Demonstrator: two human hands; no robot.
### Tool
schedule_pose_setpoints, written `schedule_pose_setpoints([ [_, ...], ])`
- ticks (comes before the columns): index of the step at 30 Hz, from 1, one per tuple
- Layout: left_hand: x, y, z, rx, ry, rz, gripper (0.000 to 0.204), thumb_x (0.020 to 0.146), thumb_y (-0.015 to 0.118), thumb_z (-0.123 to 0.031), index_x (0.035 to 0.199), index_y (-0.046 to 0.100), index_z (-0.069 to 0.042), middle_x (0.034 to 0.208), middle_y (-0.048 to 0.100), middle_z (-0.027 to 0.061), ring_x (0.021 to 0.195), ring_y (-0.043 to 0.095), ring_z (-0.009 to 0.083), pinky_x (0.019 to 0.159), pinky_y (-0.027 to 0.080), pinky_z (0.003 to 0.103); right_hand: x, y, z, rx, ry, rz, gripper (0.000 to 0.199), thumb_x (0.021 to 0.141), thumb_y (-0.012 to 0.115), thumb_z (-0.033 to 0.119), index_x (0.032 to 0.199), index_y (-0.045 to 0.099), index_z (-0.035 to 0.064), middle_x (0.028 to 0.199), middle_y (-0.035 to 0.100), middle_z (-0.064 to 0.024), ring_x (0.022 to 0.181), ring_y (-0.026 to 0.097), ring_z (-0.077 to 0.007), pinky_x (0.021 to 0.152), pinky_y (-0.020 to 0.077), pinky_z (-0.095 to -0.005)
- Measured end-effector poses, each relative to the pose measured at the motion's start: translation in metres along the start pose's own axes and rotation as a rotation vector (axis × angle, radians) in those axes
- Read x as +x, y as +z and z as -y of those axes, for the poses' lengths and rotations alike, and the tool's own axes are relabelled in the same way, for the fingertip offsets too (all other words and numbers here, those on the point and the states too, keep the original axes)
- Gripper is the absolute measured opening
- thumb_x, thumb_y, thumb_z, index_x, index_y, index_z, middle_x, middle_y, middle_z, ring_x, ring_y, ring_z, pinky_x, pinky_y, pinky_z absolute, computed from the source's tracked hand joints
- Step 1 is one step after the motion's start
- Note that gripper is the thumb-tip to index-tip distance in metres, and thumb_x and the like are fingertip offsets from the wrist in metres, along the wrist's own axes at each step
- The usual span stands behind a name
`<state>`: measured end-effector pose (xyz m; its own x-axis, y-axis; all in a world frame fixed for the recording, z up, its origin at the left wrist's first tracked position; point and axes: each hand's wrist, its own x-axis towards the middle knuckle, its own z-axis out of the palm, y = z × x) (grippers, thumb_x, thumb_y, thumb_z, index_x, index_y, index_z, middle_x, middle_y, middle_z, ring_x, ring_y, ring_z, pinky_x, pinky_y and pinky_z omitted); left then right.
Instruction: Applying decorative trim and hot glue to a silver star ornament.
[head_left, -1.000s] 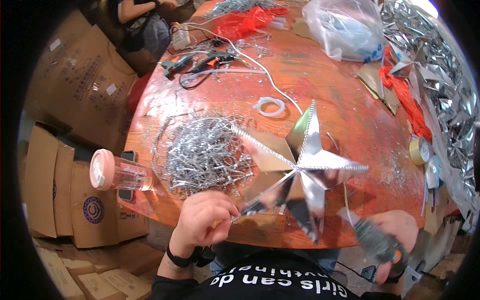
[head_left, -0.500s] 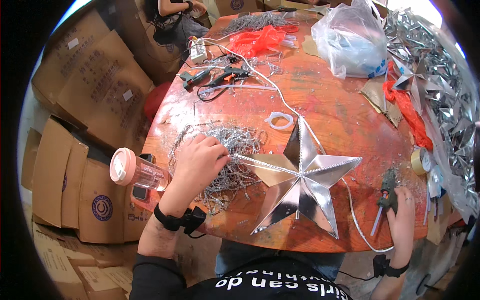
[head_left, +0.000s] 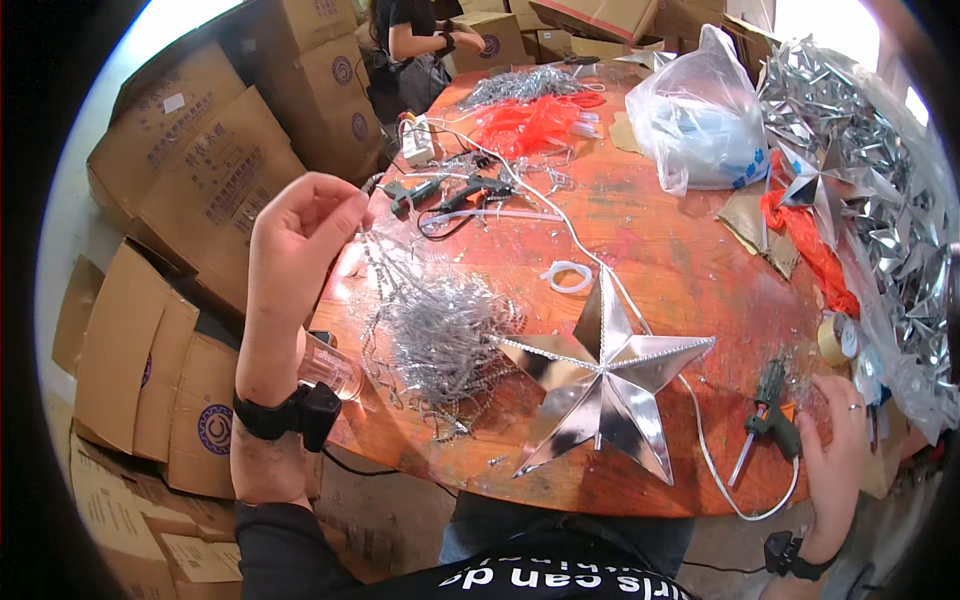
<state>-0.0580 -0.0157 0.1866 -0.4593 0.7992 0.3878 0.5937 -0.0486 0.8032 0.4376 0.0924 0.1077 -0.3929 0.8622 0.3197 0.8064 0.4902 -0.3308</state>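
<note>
The left hand is pinching one silver tinsel strand, lifting it above the tangled tinsel heap on the worktop. The right hand is lying loosely curled beside one glue gun. One silver star is lying between them; strands in the heap are merging beyond counting.

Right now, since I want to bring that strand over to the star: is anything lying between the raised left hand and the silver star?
Yes. The left hand pinches a silver strand, and the tangled pile of silver strands lies on the table between it and the silver star.
</note>
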Motion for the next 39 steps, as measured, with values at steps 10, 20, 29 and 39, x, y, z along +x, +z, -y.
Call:
schedule_pose_setpoints([
  [10, 0.013, -0.004, -0.073, -0.489, 0.004, 0.367, 0.014, 0.100, 0.055, -0.017, 0.109, 0.055, -0.006, 0.079, 0.055, -0.0004, 0.061, 0.048, 0.0056, 0.056, 0.041, 0.022, 0.017, -0.026, 0.038, 0.314, -0.171, 0.077, 0.040, 0.078, 0.072, 0.012, 0.116, 0.064, 0.0013, 0.124, 0.058, -0.0168, 0.116, 0.055, -0.0343, 0.101, 0.0416, -0.0419],
  [20, -0.038, 0.112, -0.123, 0.167, 0.427, 0.859, 0.011, 0.086, 0.071, -0.002, 0.095, 0.065, -0.003, 0.081, 0.067, 0.0058, 0.067, 0.063, 0.0169, 0.061, 0.048, 0.025, 0.045, 0.009, 0.138, 1.545, -0.110, 0.719, 0.067, 0.101, 0.058, 0.035, 0.149, 0.027, -0.0012, 0.135, 0.048, -0.0096, 0.117, 0.051, -0.0165, 0.099, 0.0416, -0.0322],
  [29, -0.039, 0.111, -0.079, 0.029, 0.183, 0.993, 0.008, 0.088, 0.071, -0.002, 0.095, 0.069, -0.002, 0.082, 0.069, 0.0039, 0.070, 0.061, 0.0088, 0.062, 0.047, 0.025, 0.039, 0.006, 0.110, 1.148, 0.080, 0.773, 0.027, 0.100, 0.063, 0.021, 0.112, 0.065, -0.0022, 0.090, 0.068, -0.0039, 0.082, 0.060, -0.0073, 0.073, 0.0472, -0.0244],
  [39, -0.061, 0.151, -0.014, -0.494, -0.189, 0.848, 0.007, 0.089, 0.069, 0.002, 0.096, 0.069, 0.003, 0.099, 0.066, 0.0061, 0.089, 0.065, 0.0135, 0.081, 0.053, 0.027, 0.002, 0.026, 0.079, 0.901, 0.144, 0.439, 0.010, 0.093, 0.068, 0.010, 0.093, 0.067, 0.0005, 0.076, 0.066, -0.0058, 0.067, 0.061, -0.0085, 0.061, 0.0475, -0.0250],
])
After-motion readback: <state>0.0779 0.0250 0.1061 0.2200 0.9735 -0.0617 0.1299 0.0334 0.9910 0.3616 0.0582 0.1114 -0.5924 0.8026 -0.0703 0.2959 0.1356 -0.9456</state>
